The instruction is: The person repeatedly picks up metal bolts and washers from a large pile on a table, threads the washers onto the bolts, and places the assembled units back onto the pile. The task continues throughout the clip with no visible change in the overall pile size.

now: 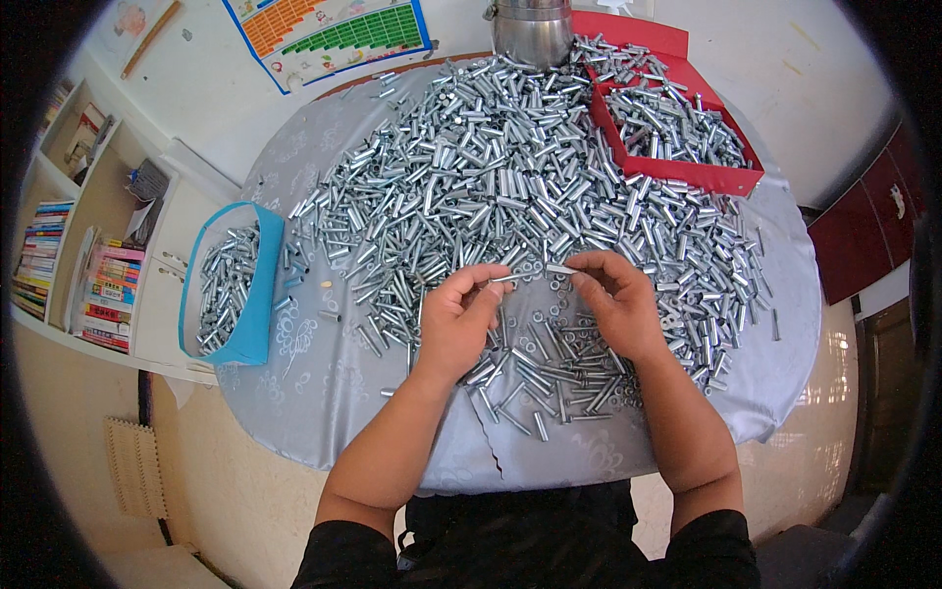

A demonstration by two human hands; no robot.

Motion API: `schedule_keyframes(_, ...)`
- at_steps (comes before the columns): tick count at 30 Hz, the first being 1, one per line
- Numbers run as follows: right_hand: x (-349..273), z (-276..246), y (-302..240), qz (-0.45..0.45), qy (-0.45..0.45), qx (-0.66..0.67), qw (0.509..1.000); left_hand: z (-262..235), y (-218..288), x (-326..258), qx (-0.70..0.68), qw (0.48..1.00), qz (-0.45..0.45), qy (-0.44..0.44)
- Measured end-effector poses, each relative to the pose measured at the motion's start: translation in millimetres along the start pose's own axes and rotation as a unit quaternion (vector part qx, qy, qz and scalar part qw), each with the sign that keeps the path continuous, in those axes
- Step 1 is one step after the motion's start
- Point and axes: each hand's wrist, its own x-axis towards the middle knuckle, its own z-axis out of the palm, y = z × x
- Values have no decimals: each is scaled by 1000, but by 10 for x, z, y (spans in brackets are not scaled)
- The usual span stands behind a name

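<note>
My left hand (454, 319) pinches a thin silvery bolt (506, 279) between thumb and fingertips, its shaft pointing right. Across from it, my right hand (626, 306) grips a short metal sleeve (559, 269) by one end. A small gap separates the two parts. Both hands hover over the near side of a large heap of shiny metal sleeves (481, 157). Small rings, washers or nuts (531, 267), lie just below and between the hands. Between my forearms are loose bolts and sleeves (535, 375) with more rings among them.
A blue fabric bin (259, 319) full of metal parts stands at the table's left edge. A red box (702, 179) with similar parts sits back right, beside a steel pot (533, 34). Grey cloth (304, 402) covers the round table. A bookshelf (93, 221) is at left.
</note>
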Motion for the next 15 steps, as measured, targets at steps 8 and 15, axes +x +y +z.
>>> schedule_keyframes(8, -14, 7, 53, -18, -12, 6, 1000, -1, -30, -1, 2, 1000, 5, -8)
schedule_keyframes(15, -22, 12, -24, -18, -30, -29, 999, 6, -61, -3, 2, 999, 4, -36)
